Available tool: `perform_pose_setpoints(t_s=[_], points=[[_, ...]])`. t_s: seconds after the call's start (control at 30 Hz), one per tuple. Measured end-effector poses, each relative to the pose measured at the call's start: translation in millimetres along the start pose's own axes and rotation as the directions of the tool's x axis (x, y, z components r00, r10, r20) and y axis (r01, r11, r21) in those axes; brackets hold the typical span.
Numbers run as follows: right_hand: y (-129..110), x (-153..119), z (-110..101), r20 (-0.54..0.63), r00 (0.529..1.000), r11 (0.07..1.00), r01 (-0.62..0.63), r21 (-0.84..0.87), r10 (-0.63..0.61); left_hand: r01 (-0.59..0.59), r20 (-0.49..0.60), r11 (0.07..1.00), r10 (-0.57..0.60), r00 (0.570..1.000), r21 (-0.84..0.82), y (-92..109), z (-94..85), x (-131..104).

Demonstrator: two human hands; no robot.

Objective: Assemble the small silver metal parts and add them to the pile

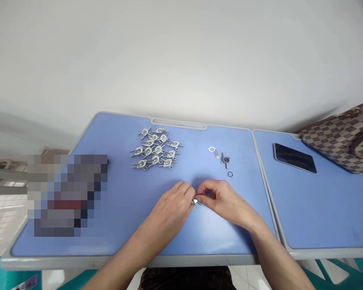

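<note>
My left hand [177, 203] is closed around a small silver metal part [195, 201], which sticks out between my two hands over the blue desk. From the other side, my right hand [220, 199] pinches at the same part with thumb and forefinger; whether it holds a separate tiny piece is hidden. Beyond my left hand lies a group of several silver metal fittings [157, 150] with rods and rings. Past my right hand are a flat silver plate [212, 149], a fitting with a dark round centre [226, 160] and a thin dark ring [230, 174].
A black phone [295, 158] lies on the adjoining desk [317, 209], beside a brown checked bag [345, 139]. A pixelated item [72, 193] is at the left of the blue desk [115, 225]. A pale wall stands behind both desks.
</note>
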State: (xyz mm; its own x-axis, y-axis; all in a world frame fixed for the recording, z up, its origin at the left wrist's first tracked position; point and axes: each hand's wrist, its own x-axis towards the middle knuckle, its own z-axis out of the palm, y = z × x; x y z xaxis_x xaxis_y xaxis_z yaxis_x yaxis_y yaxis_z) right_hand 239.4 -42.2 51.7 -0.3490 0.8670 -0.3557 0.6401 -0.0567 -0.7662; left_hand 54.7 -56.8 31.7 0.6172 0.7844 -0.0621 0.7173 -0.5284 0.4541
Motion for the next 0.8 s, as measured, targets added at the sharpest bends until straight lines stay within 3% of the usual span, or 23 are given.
perform_pose_setpoints(t_s=[0.23,0.7,0.8], points=[[-3,-1,6,-0.009,0.999,0.999,-0.038,-0.039,0.037,-0.014,-0.019,1.000,0.014,1.000,0.006,0,1.9,2],[4,-1,0,0.057,0.997,0.997,-0.056,0.046,0.053,0.001,0.003,1.000,-0.001,1.000,-0.014,0,0.8,2],[9,-3,-3,-0.021,0.999,0.990,-0.031,0.138,0.034,0.008,0.016,0.999,-0.007,1.000,-0.034,0,0.0,2]])
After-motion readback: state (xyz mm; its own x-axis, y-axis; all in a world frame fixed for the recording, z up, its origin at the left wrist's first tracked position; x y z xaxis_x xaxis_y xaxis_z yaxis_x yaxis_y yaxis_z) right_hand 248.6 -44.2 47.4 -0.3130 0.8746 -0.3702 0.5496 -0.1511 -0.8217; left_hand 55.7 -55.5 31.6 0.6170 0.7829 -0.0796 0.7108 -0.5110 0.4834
